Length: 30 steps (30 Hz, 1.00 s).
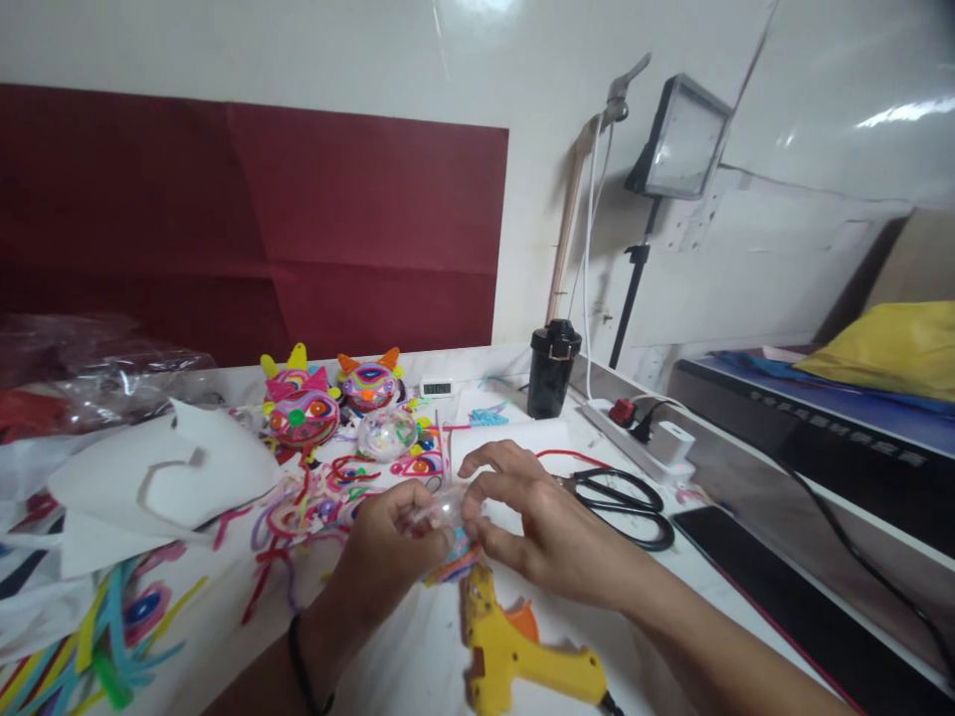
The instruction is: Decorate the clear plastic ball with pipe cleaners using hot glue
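Clear plastic ball (pixel 442 514), low in the middle of the frame, sits pinched between the left hand (pixel 388 553) and the right hand (pixel 531 517), both closing fingertips on it, just above a yellow glue gun (pixel 514 651), with black scissors (pixel 623 502) to the right.

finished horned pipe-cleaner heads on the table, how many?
2. Pink head with yellow horns at the back left; head with orange horns just right of it. More may hide under the clutter.
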{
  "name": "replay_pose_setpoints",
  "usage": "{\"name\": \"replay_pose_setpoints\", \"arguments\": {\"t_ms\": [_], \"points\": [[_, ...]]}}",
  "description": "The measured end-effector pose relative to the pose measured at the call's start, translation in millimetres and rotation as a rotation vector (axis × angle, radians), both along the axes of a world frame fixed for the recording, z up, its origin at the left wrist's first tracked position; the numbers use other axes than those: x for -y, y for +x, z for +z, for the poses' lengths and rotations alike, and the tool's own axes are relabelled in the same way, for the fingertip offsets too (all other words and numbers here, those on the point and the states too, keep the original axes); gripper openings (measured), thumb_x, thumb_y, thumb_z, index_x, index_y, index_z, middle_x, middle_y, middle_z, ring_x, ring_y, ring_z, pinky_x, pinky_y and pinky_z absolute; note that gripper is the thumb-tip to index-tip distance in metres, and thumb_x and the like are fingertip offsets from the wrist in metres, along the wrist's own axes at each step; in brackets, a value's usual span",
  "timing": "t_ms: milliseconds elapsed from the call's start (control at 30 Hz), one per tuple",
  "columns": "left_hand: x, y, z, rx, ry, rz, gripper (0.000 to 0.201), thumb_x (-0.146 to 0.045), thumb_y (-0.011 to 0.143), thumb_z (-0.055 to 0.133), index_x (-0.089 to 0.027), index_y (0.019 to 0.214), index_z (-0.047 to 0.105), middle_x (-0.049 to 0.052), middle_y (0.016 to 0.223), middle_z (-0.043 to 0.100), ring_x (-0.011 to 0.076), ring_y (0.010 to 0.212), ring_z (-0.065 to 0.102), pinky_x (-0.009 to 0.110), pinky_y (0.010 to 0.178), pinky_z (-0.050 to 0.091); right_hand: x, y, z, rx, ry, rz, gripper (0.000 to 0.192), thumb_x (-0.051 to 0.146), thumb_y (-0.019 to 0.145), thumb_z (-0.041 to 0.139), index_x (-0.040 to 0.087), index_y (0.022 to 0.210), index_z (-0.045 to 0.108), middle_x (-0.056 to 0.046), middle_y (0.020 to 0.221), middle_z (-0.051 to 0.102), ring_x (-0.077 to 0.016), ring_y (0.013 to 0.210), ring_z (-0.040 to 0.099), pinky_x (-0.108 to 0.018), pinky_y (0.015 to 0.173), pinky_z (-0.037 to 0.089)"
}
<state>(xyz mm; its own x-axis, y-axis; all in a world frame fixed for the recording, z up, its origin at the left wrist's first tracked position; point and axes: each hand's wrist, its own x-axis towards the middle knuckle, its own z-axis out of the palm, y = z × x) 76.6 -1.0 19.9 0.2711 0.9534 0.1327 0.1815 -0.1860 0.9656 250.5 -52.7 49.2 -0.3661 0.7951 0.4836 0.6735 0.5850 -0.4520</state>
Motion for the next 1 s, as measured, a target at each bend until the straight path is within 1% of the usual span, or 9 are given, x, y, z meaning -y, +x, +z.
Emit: {"name": "replay_pose_setpoints", "arguments": {"t_ms": [133, 300, 400, 500, 600, 800, 900, 1000], "points": [[3, 0, 5.5, -0.038, 0.010, 0.005, 0.008, -0.024, 0.049, 0.055, -0.020, 0.050, 0.049, -0.007, 0.045, 0.041, 0.0088, 0.046, 0.034, 0.022, 0.045, 0.027, 5, -1, 3.8, 0.078, 0.013, -0.016, 0.023, 0.000, 0.076, 0.060, 0.017, 0.091, 0.061, -0.008, 0.102, 0.058, -0.0246, 0.100, 0.050, -0.041, 0.087, 0.040], [2, -1, 3.8, -0.040, 0.036, 0.012, 0.009, -0.023, 0.050, 0.055, -0.021, 0.049, 0.047, -0.008, 0.043, 0.038, 0.0084, 0.044, 0.032, 0.022, 0.043, 0.025, 4, -3, -1.2, 0.034, 0.039, -0.067, 0.023, 0.001, 0.075, 0.061, 0.017, 0.091, 0.060, -0.005, 0.092, 0.057, -0.0233, 0.093, 0.050, -0.039, 0.082, 0.039], [1, -1, 0.9, -0.054, 0.091, 0.013, 0.010, -0.021, 0.052, 0.056, -0.021, 0.050, 0.047, -0.008, 0.044, 0.038, 0.0085, 0.044, 0.032, 0.022, 0.043, 0.025, 4, -4, -3.7, 0.023, 0.048, -0.106, 0.019, 0.003, 0.075, 0.062, 0.019, 0.085, 0.060, -0.003, 0.086, 0.057, -0.0238, 0.090, 0.051, -0.039, 0.079, 0.038], [1, -2, -0.8, -0.078, 0.141, 0.011, 0.010, -0.019, 0.054, 0.056, -0.021, 0.051, 0.047, -0.008, 0.045, 0.040, 0.0090, 0.045, 0.034, 0.021, 0.044, 0.027, 5, -4, -4.5, -0.001, 0.034, -0.108, 0.018, 0.003, 0.074, 0.061, 0.020, 0.080, 0.059, -0.002, 0.081, 0.058, -0.0229, 0.087, 0.052, -0.038, 0.079, 0.037], [2, -2, -1.2, -0.093, 0.154, -0.005, 0.009, -0.018, 0.055, 0.057, -0.021, 0.053, 0.048, -0.007, 0.046, 0.041, 0.0096, 0.046, 0.035, 0.021, 0.044, 0.028, 4, -6, -5.1, -0.050, 0.029, -0.120, 0.016, 0.004, 0.073, 0.060, 0.020, 0.077, 0.060, -0.001, 0.076, 0.058, -0.0215, 0.083, 0.053, -0.038, 0.079, 0.037], [3, -3, -1.9, -0.122, 0.195, 0.003, 0.011, -0.018, 0.057, 0.058, -0.021, 0.052, 0.048, -0.007, 0.048, 0.041, 0.0102, 0.048, 0.036, 0.021, 0.044, 0.028, -1, -9, -9.1, -0.146, 0.015, -0.109, 0.015, 0.002, 0.067, 0.057, 0.017, 0.068, 0.057, 0.001, 0.068, 0.057, -0.0168, 0.070, 0.053, -0.034, 0.074, 0.036], [3, -3, -2.3, -0.121, 0.202, 0.011, 0.009, -0.018, 0.057, 0.056, -0.021, 0.053, 0.048, -0.006, 0.048, 0.042, 0.0105, 0.049, 0.036, 0.022, 0.044, 0.029, -2, -10, -11.9, -0.141, 0.060, -0.113, 0.014, 0.004, 0.067, 0.055, 0.017, 0.068, 0.055, 0.000, 0.066, 0.057, -0.0176, 0.070, 0.051, -0.034, 0.073, 0.036], [3, -2, -1.4, -0.117, 0.197, 0.026, 0.007, -0.019, 0.056, 0.055, -0.021, 0.053, 0.049, -0.006, 0.048, 0.043, 0.0105, 0.048, 0.036, 0.022, 0.044, 0.030, -1, -11, -13.4, -0.078, 0.139, -0.112, 0.014, 0.003, 0.068, 0.053, 0.017, 0.071, 0.055, -0.001, 0.067, 0.056, -0.0186, 0.071, 0.050, -0.035, 0.074, 0.035]]}}
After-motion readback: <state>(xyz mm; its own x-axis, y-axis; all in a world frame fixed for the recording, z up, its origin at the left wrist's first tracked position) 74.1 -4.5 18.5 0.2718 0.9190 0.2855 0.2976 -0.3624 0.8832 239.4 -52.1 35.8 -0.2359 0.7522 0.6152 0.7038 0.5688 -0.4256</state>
